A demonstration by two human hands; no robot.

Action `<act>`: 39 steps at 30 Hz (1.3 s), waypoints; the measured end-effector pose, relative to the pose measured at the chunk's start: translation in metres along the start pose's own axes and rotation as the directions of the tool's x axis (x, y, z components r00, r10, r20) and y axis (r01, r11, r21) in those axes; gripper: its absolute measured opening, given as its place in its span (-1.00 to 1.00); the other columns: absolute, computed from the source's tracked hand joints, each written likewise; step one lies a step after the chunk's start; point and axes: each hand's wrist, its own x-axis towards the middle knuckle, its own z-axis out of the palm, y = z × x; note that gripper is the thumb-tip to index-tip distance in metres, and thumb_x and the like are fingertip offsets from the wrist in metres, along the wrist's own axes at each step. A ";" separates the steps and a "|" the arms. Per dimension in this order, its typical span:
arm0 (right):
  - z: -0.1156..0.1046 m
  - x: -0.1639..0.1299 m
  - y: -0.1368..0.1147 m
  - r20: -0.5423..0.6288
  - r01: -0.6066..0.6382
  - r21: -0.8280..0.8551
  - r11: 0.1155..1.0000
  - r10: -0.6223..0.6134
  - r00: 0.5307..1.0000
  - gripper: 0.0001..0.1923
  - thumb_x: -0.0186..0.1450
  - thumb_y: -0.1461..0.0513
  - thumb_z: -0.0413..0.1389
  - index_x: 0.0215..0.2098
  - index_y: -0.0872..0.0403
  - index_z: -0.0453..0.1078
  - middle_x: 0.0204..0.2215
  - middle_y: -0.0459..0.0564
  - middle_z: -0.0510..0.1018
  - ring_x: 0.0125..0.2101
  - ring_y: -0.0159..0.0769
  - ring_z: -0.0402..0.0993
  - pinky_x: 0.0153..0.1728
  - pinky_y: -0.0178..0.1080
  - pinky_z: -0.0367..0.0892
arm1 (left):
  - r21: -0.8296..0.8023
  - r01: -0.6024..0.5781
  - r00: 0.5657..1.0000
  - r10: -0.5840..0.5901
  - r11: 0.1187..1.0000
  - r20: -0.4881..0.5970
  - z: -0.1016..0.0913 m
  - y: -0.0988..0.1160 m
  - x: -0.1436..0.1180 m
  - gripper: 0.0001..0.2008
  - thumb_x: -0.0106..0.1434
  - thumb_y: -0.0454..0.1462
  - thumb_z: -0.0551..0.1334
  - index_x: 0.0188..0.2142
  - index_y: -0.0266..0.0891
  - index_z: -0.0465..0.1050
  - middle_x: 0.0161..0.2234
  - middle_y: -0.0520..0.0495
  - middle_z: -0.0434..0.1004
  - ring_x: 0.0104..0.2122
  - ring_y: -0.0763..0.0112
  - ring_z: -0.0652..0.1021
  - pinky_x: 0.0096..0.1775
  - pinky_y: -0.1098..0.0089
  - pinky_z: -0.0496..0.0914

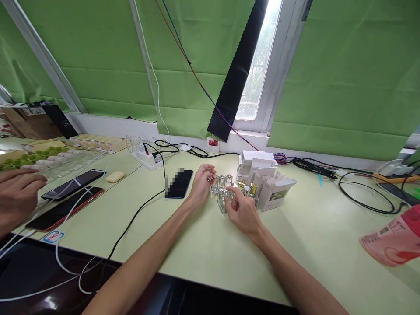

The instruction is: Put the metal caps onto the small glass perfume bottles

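Several small clear glass bottles point(222, 202) with silver and gold caps stand close together on the pale table. At their left side is my left hand point(201, 186), its fingers curled around a bottle point(214, 186) and partly hiding it. My right hand point(243, 209) is on the near right side of the group, with index finger and thumb apart beside the front bottle and the other fingers bent in. Behind the right hand show a gold-capped bottle point(253, 190) and small white cartons point(274, 196), some with flaps up.
A dark phone point(180, 183) lies left of my left hand. Farther left are two more phones point(74, 183), cables, a power strip point(147, 157) and another person's hand point(16, 197). Egg-tray-like packs point(55, 162) fill the far left. A pink cup point(393, 238) stands right; black cables point(315, 168) run along the wall.
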 end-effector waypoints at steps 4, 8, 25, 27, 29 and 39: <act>0.000 0.000 0.000 -0.009 0.012 -0.006 1.000 -0.012 1.000 -0.78 0.35 0.26 0.00 -0.07 0.14 0.37 -0.68 -0.31 0.13 -0.69 -0.48 0.13 -0.56 -0.43 0.14 | -0.021 0.022 1.000 -0.021 1.000 0.020 0.000 -0.001 0.000 -0.77 0.03 -0.39 0.28 -0.28 -0.25 0.35 -0.40 0.02 0.39 -0.45 0.52 0.43 -0.44 0.49 0.31; 0.001 0.000 0.001 -0.016 0.019 -0.011 1.000 -0.019 1.000 -0.78 0.35 0.26 0.01 -0.07 0.14 0.38 -0.69 -0.31 0.15 -0.69 -0.48 0.13 -0.56 -0.43 0.14 | -0.020 0.042 0.998 -0.041 0.999 0.037 0.000 -0.001 -0.001 -0.80 0.14 -0.33 0.29 -0.24 -0.26 0.34 -0.37 -0.01 0.44 -0.39 0.48 0.50 -0.37 0.45 0.38; 0.000 0.001 0.002 -0.070 0.024 -0.014 1.000 -0.025 0.997 -0.81 0.36 0.26 0.01 -0.10 0.11 0.38 -0.69 -0.31 0.15 -0.70 -0.49 0.14 -0.57 -0.44 0.15 | 0.184 0.060 0.991 -0.080 0.981 0.103 -0.003 -0.004 -0.003 -0.63 0.24 0.04 0.25 -0.31 -0.22 0.34 -0.59 0.12 0.26 -0.66 0.59 0.30 -0.59 0.52 0.18; 0.000 0.002 0.003 -0.094 0.017 -0.024 1.000 -0.019 0.995 -0.82 0.35 0.25 0.01 -0.11 0.12 0.38 -0.70 -0.31 0.15 -0.70 -0.49 0.14 -0.57 -0.43 0.16 | 0.222 0.038 0.989 -0.069 0.974 0.131 -0.002 -0.004 -0.004 -0.62 0.25 0.06 0.24 -0.31 -0.23 0.36 -0.60 0.12 0.23 -0.67 0.60 0.27 -0.60 0.52 0.14; 0.000 0.002 0.003 -0.102 0.009 -0.036 0.999 -0.013 0.995 -0.82 0.35 0.24 0.02 -0.12 0.12 0.37 -0.70 -0.31 0.15 -0.71 -0.48 0.14 -0.57 -0.43 0.17 | 0.266 0.002 0.985 -0.048 0.964 0.167 0.000 -0.003 -0.006 -0.61 0.26 0.07 0.22 -0.29 -0.23 0.38 -0.60 0.11 0.23 -0.67 0.59 0.24 -0.60 0.51 0.13; 0.000 0.002 0.002 -0.112 -0.004 -0.075 0.997 -0.005 0.994 -0.80 0.34 0.23 0.05 -0.10 0.13 0.39 -0.72 -0.30 0.22 -0.72 -0.47 0.20 -0.57 -0.41 0.19 | 0.587 -0.341 0.935 0.202 0.735 0.291 0.002 0.006 -0.019 -0.69 0.36 -0.04 0.12 -0.06 -0.17 0.40 -0.50 0.06 0.33 -0.50 0.47 0.37 -0.45 0.48 0.23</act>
